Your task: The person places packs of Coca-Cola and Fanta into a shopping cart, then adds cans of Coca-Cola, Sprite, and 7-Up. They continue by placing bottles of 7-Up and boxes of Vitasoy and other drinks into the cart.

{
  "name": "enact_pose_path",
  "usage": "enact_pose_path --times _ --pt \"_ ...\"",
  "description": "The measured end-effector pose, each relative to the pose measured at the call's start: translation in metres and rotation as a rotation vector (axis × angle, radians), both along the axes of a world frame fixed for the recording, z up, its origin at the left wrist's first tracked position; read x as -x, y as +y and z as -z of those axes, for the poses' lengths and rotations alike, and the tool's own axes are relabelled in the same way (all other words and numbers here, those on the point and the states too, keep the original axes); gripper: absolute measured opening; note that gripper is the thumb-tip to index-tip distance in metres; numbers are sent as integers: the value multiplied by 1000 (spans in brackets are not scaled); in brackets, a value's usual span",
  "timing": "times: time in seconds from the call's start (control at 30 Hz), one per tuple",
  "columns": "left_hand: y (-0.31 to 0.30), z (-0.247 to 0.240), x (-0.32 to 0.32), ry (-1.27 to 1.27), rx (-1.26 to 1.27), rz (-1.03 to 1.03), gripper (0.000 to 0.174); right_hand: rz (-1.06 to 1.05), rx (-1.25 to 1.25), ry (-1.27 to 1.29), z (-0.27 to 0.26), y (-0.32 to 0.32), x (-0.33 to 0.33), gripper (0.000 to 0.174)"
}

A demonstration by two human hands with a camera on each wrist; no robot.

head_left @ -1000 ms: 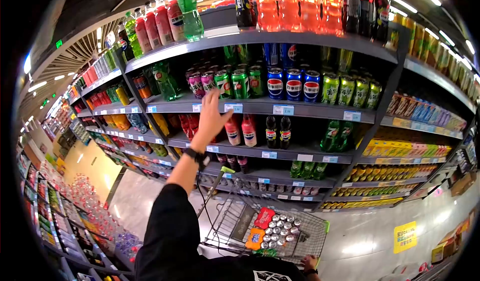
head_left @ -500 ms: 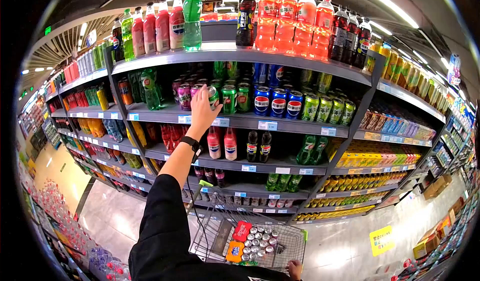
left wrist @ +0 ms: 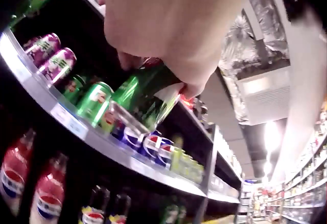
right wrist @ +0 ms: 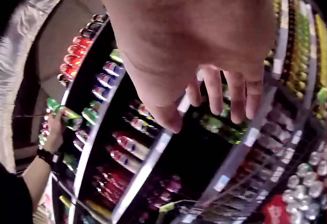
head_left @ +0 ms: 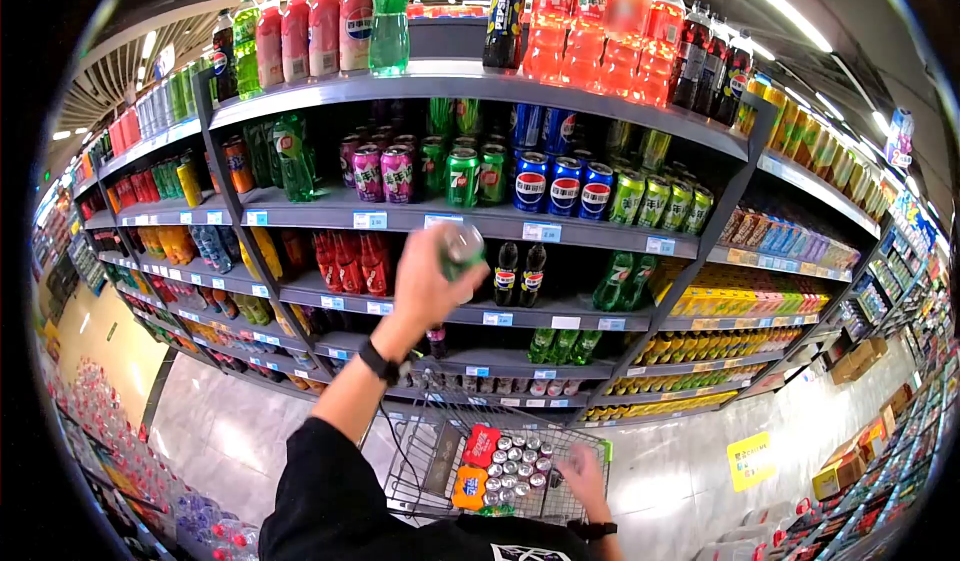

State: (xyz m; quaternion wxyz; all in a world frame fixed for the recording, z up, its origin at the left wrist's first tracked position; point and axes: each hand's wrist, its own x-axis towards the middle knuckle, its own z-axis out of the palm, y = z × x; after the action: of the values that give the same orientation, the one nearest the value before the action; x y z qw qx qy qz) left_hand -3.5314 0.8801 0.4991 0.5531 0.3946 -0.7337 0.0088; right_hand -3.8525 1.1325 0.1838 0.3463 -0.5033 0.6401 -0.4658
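Observation:
My left hand (head_left: 425, 281) grips a green soda can (head_left: 463, 248), held tilted in front of the shelf edge. In the left wrist view the fingers wrap the upper part of the green can (left wrist: 140, 99), its metal end towards the camera. More green 7UP cans (head_left: 463, 178) stand on the shelf behind, between purple cans (head_left: 383, 173) and blue Pepsi cans (head_left: 563, 185). My right hand (head_left: 583, 478) hangs over the right side of the cart, holding nothing; its fingers are loosely extended in the right wrist view.
Below me stands a wire shopping cart (head_left: 575, 504) with several upright cans (head_left: 520, 468), a red pack (head_left: 482, 445) and an orange pack (head_left: 469, 487). Large bottles line the top shelf (head_left: 450, 83). Small dark Pepsi bottles (head_left: 532, 276) stand one shelf lower. A yellow floor sign (head_left: 750, 461) lies at right.
My left hand reached to the shelf, took hold of a green can and drew it out and down towards me. The right hand has risen into view over the cart.

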Motion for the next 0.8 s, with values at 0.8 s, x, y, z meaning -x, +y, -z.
enact_pose_path --times 0.8 --pt "-156 -20 20 171 -65 -117 73 316 267 -220 -88 27 -45 68"
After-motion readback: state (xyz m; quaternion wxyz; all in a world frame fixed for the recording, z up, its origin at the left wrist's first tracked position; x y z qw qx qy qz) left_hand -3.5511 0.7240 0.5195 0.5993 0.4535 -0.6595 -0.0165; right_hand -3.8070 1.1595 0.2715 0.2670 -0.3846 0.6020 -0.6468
